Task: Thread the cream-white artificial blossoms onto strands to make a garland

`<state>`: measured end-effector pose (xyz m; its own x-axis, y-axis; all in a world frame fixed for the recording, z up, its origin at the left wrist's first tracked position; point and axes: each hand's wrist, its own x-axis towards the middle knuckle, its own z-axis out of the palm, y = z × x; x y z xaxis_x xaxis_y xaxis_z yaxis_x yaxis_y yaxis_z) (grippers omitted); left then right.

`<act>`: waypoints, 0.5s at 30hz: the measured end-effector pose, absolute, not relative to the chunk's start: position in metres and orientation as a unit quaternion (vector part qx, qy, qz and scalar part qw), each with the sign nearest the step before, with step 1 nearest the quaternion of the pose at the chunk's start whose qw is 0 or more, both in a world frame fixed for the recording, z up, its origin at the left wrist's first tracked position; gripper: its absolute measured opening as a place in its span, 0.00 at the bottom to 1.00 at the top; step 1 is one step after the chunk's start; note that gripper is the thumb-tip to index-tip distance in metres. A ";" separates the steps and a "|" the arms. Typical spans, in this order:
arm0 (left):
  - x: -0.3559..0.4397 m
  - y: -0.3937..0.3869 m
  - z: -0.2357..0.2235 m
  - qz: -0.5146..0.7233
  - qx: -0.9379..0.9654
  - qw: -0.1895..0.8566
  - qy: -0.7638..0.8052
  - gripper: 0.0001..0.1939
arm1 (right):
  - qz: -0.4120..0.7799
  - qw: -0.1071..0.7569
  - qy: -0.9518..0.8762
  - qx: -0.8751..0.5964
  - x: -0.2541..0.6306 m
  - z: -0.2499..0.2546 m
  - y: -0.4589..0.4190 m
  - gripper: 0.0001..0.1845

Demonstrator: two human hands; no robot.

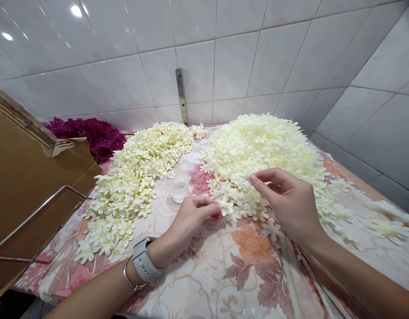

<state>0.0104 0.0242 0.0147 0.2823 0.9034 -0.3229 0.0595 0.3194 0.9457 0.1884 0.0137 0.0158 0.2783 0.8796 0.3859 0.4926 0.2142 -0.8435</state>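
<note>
My left hand (197,215), with a grey watch (145,261) on its wrist, pinches a small white artificial flower (226,207) at the fingertips, low over the table. To the right and slightly higher, my right hand (292,204) has thumb and index finger pressed together. What it pinches, if anything, I cannot make out against the flowers behind. Just beyond both hands rises a big heap of pale yellow-white flowers (257,141). On the left lies a second heap of creamy flowers (134,177). A small clear dish (179,188) sits between the heaps.
Purple flowers (91,135) lie at the back left, behind a cardboard box (35,186). A bent metal wire frame (35,221) stands by the box. A flowered tablecloth (198,288) covers the table. Against the tiled wall (231,62) is a metal bracket (181,95).
</note>
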 end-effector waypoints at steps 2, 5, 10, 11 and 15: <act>0.011 0.024 0.015 0.332 0.482 0.640 0.498 0.07 | 0.174 0.510 -0.601 -0.591 0.189 0.015 0.014 0.06; 0.011 0.025 0.016 0.349 0.473 0.642 0.492 0.06 | 0.147 0.486 -0.654 -0.561 0.186 0.014 0.013 0.05; 0.010 0.024 0.016 0.362 0.474 0.654 0.465 0.06 | 0.062 0.454 -0.797 -0.394 0.178 0.012 0.010 0.04; 0.010 0.024 0.016 0.361 0.471 0.660 0.461 0.06 | 0.052 0.439 -0.816 -0.373 0.177 0.011 0.010 0.04; 0.010 0.024 0.017 0.362 0.473 0.667 0.448 0.09 | 0.050 0.408 -0.821 -0.396 0.176 0.006 0.009 0.04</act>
